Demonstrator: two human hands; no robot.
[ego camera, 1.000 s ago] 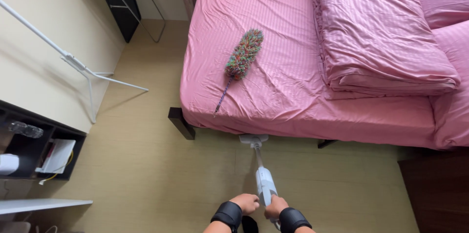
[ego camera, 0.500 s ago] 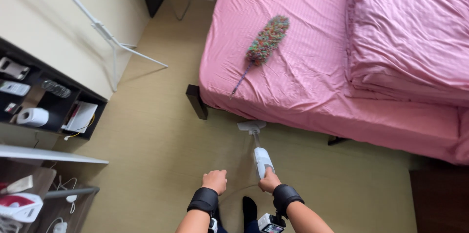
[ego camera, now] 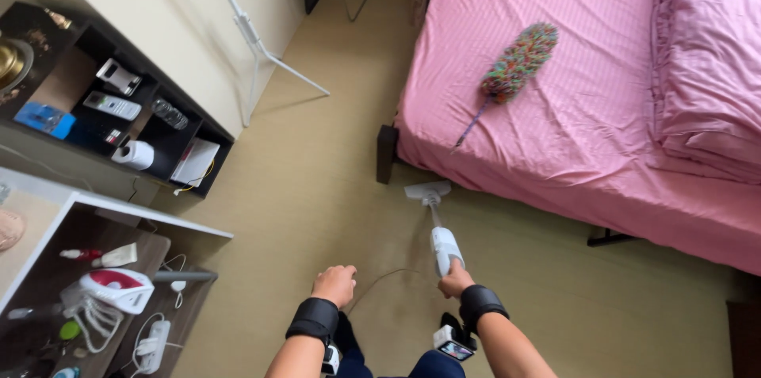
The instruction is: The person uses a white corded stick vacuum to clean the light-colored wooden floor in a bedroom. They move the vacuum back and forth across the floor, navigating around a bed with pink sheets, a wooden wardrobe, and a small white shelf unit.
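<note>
My right hand [ego camera: 454, 280] grips the handle of a white stick vacuum cleaner [ego camera: 444, 247]. Its floor head [ego camera: 426, 190] rests on the beige floor at the edge of the pink bed [ego camera: 587, 116], near the bed's dark corner leg. My left hand [ego camera: 335, 284] hovers loosely curled beside it, holding nothing, close to a thin cord on the floor. Both wrists wear black bands. A multicoloured feather duster [ego camera: 511, 69] lies on the bed sheet.
A low black shelf [ego camera: 119, 108] with small items stands against the left wall. A white desk [ego camera: 95, 267] with an iron and a power strip is at lower left. A white stand [ego camera: 254, 37] leans by the wall. A folded pink duvet [ego camera: 709, 53] lies on the bed.
My left hand has come off the vacuum handle, leaving only the right on it. The view has swung left, showing more of the shelf and desk.
</note>
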